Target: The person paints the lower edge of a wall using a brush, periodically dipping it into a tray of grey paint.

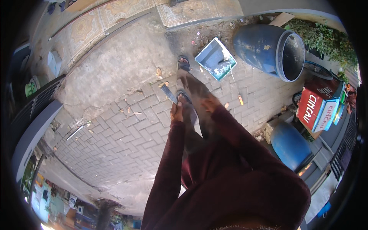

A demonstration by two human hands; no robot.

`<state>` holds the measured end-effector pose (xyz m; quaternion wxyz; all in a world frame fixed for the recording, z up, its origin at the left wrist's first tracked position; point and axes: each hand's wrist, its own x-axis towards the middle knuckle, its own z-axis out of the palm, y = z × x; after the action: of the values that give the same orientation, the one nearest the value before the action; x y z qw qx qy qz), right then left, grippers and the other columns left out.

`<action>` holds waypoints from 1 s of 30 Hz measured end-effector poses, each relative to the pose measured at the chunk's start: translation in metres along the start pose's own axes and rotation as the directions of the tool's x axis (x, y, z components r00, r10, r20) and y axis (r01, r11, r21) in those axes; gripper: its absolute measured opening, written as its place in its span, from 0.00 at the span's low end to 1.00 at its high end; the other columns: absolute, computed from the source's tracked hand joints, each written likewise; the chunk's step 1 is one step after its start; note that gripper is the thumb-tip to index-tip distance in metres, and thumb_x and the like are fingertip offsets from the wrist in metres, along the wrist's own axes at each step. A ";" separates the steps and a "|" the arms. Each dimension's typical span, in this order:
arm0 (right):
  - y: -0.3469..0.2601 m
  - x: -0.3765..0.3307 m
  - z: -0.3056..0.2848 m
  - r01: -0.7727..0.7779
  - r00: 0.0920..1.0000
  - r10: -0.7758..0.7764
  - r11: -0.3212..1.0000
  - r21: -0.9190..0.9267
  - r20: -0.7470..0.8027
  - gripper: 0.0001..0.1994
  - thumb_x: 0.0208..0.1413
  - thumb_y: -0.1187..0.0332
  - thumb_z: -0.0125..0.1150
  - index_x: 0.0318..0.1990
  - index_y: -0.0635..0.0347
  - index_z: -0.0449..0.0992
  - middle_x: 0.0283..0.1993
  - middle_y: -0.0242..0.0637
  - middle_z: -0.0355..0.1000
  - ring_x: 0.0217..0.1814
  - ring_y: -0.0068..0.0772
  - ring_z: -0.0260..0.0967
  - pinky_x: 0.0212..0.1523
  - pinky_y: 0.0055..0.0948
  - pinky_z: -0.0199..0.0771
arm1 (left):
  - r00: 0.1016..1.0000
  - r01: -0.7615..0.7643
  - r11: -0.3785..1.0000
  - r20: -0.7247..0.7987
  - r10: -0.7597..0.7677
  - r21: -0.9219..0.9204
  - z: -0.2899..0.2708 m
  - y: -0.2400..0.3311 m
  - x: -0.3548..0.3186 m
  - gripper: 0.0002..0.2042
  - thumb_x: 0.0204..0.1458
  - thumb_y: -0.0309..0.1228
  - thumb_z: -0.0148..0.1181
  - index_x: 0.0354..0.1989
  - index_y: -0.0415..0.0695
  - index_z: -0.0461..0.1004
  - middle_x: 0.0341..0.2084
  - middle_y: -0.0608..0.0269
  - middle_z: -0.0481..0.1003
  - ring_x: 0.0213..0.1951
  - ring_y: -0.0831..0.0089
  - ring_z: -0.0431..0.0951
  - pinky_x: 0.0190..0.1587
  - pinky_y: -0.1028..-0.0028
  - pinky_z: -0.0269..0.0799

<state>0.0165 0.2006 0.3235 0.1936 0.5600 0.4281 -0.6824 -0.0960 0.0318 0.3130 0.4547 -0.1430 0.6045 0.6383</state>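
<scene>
My left hand [176, 112] is closed around the near end of a flat, dark grey blade-like tool [168, 93]. The tool points away from me, beside my sandaled foot [183, 96] and above the paving. I cannot make out its exact kind. My right hand [210, 102] is against my brown trouser leg [196, 89], smeared by motion, so its fingers do not show clearly. Ahead and to the right sits a pale rectangular tub [224, 73] with a green rim and white smears inside. Near it a small orange-handled thing [240, 100] lies on the paving.
A large blue barrel [255, 48] lies on its side at the far right, with plants [326, 42] behind it. Red and blue boxes [312, 105] and another blue drum [290, 145] stand to the right. A tiled step [199, 13] edges the far side; dry leaves are scattered about.
</scene>
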 end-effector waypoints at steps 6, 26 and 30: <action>0.203 0.109 -0.195 0.107 0.887 -0.167 0.981 -0.160 -0.430 0.13 0.51 0.64 0.57 0.43 0.59 0.71 0.36 0.38 0.75 0.35 0.32 0.75 0.33 0.35 0.74 | 0.995 -0.037 0.997 -0.095 0.044 0.067 -0.031 -0.140 0.011 0.13 0.61 0.37 0.44 0.44 0.39 0.64 0.39 0.56 0.75 0.29 0.77 0.73 0.34 0.78 0.70; 0.378 0.419 -0.410 -0.389 0.799 -0.275 0.441 -0.809 -0.535 0.18 0.51 0.63 0.59 0.49 0.55 0.67 0.51 0.51 0.67 0.53 0.56 0.66 0.47 0.47 0.69 | 0.865 -0.322 0.903 -0.298 0.403 0.285 0.146 -0.401 0.358 0.13 0.47 0.19 0.61 0.38 0.39 0.64 0.32 0.60 0.71 0.35 0.72 0.71 0.40 0.74 0.68; 0.375 0.430 -0.398 -0.246 0.885 -0.249 0.467 -0.850 -0.393 0.07 0.55 0.65 0.52 0.38 0.57 0.70 0.38 0.52 0.73 0.44 0.55 0.70 0.41 0.47 0.69 | 0.836 -0.308 0.925 -0.401 0.374 0.221 0.140 -0.417 0.391 0.12 0.45 0.17 0.62 0.31 0.41 0.63 0.28 0.64 0.69 0.31 0.75 0.69 0.35 0.76 0.67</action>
<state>0.4052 0.4022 -0.2163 0.3451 0.5236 0.7512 -0.2060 0.0565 0.2572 -0.2087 0.1960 -0.1378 0.7518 0.6143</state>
